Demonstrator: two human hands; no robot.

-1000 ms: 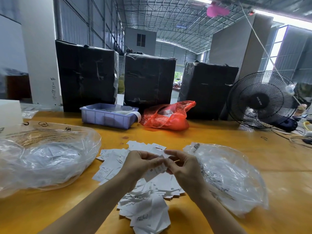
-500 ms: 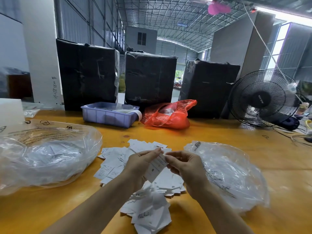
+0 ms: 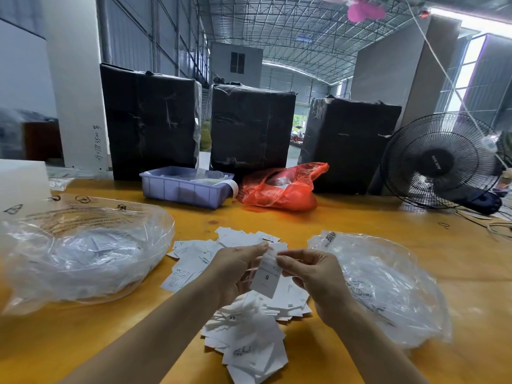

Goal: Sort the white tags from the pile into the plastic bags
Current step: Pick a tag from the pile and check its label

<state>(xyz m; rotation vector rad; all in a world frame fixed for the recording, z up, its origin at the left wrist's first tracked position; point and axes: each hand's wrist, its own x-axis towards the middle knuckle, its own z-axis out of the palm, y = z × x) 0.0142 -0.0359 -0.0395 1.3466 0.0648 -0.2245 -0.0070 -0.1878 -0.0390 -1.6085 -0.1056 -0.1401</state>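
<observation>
i pinch one tag [image 3: 266, 275] at its top with both hands, left [image 3: 235, 270] and right [image 3: 313, 275], fingers clamped, size letter facing me to choose a bag [image 3: 388, 286].

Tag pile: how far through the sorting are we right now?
Partly done: the left plastic bag already holds many tags; the right plastic bag looks nearly empty. In hand: the left hand and right hand pinch one tag marked S. Left: a sizeable pile of white tags remains on the table.
</observation>
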